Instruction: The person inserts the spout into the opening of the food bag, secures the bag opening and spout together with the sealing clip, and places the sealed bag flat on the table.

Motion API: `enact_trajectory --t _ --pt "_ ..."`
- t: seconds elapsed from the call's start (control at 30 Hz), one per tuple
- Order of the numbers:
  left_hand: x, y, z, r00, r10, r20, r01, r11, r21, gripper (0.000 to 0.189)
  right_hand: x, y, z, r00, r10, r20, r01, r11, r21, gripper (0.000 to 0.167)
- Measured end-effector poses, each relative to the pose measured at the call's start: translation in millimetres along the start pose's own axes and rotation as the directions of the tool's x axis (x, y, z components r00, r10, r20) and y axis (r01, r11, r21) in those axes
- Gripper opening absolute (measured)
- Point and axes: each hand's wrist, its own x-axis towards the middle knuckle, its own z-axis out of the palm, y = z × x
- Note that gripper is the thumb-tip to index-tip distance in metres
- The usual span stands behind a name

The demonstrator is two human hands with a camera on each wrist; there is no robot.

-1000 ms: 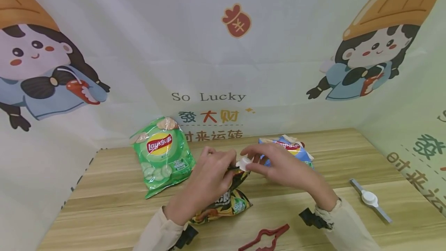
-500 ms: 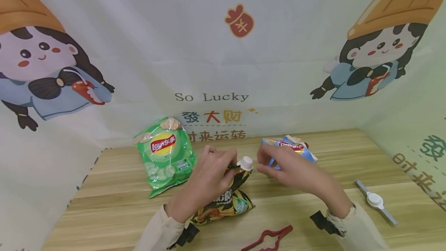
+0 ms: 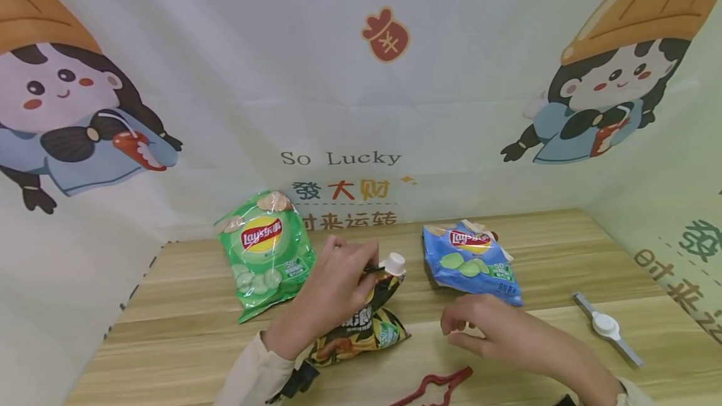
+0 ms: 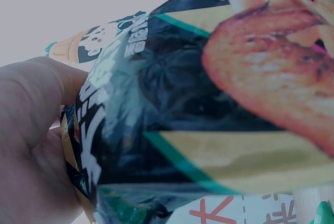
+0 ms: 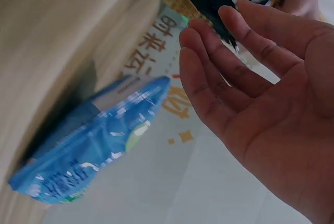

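A black and gold chip bag [image 3: 361, 331] stands tilted on the table, its top gathered in my left hand [image 3: 333, 290]. A white cap-like piece [image 3: 395, 263] sits at the bag's upper right corner, beside the left fingers. The left wrist view shows the bag's printed front [image 4: 172, 78] close up. To the right of that bag, my right hand [image 3: 485, 331] hovers with nothing in it, fingers loosely bent. Nearest it are a blue Lay's bag [image 3: 468, 262] behind and a red clip [image 3: 434, 384] in front, its lower end cut off by the view's edge.
A green Lay's bag [image 3: 265, 262] leans against the printed backdrop [image 3: 338, 111] at the back left. On the right of the wooden table [image 3: 564, 243] lies a grey strip-shaped clip [image 3: 608, 327] with a white round middle. Cloth walls close in the back and sides.
My right hand has come off the white piece and moved right and toward me, uncovering the blue bag. My left hand still holds the black bag in the same spot.
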Motion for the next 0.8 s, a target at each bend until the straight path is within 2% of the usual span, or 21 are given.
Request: enact_trajectory --t 0.13,0.2,0.27,0.37,0.47,0.67,0.8 --pt "0.3 -0.2 -0.1 1.0 0.009 -0.009 -0.009 1.0 -0.001 0.029 -6.1 3 22 0.996 -0.084 0.036 0.085 0.996 -0.031 0.011" --pt "0.4 -0.2 -0.1 1.0 0.01 -0.008 -0.01 1.0 -0.004 0.029 -7.8 3 32 0.994 -0.06 0.092 0.06 0.998 0.004 0.013" --pt "0.3 -0.1 -0.1 1.0 0.009 -0.005 -0.009 1.0 -0.005 0.029 -8.8 3 41 0.988 -0.011 0.152 0.003 0.999 0.053 0.012" --pt "0.2 -0.3 0.1 1.0 0.013 -0.008 -0.013 1.0 -0.007 0.029 -8.0 4 50 0.979 0.028 0.204 -0.049 0.994 0.1 0.011" --pt "0.5 -0.7 0.3 1.0 0.019 -0.014 -0.019 1.0 -0.006 0.029 -5.8 4 55 0.98 0.023 0.199 -0.04 0.996 0.081 0.011" --pt "1.5 -1.2 0.9 1.0 0.025 -0.011 -0.025 1.0 -0.006 0.029 -2.1 5 59 0.984 0.081 0.157 -0.079 0.997 -0.015 0.017" --pt "0.9 -1.0 0.7 1.0 0.016 -0.005 -0.017 1.0 -0.011 0.029 -0.2 6 60 0.986 0.096 0.135 -0.09 0.995 -0.053 0.013"
